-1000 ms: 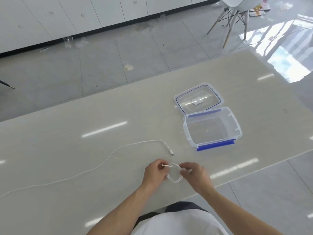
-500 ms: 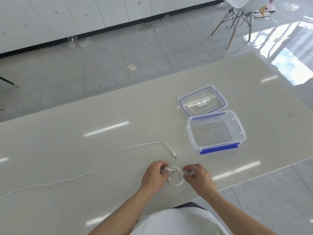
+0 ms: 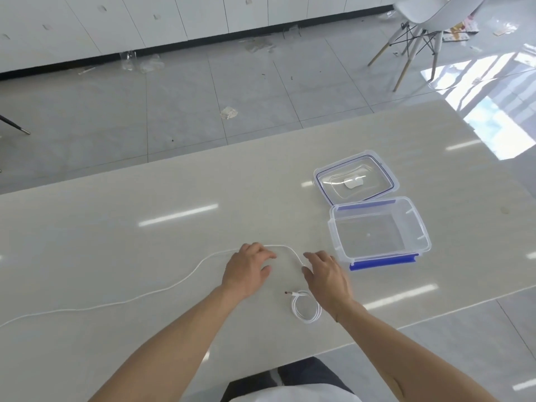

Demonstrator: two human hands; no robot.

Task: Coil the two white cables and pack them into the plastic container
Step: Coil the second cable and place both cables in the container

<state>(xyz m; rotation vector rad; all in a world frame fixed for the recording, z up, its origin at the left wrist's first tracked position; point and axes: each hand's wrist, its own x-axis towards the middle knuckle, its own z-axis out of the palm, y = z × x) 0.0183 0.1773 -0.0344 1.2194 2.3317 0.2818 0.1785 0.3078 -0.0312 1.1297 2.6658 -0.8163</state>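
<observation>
A coiled white cable (image 3: pixel 306 310) lies on the table near its front edge, between my forearms, with nothing holding it. A second white cable (image 3: pixel 162 291) runs uncoiled from the far left up to my hands. My left hand (image 3: pixel 246 271) lies over this cable with fingers spread. My right hand (image 3: pixel 326 275) hovers at the cable's right end, fingers apart; the plug is hidden under it. The clear plastic container (image 3: pixel 423 242) with blue clips stands empty to the right of my hands.
The container's clear lid (image 3: pixel 324 181) lies flat just behind the container. The pale table (image 3: pixel 116 227) ends close to my body. A white chair (image 3: pixel 420 18) stands on the tiled floor at the back right, with scraps of litter by the wall.
Both hands let go of the coiled cable, which now lies on the table. They moved forward to the end of the uncoiled cable.
</observation>
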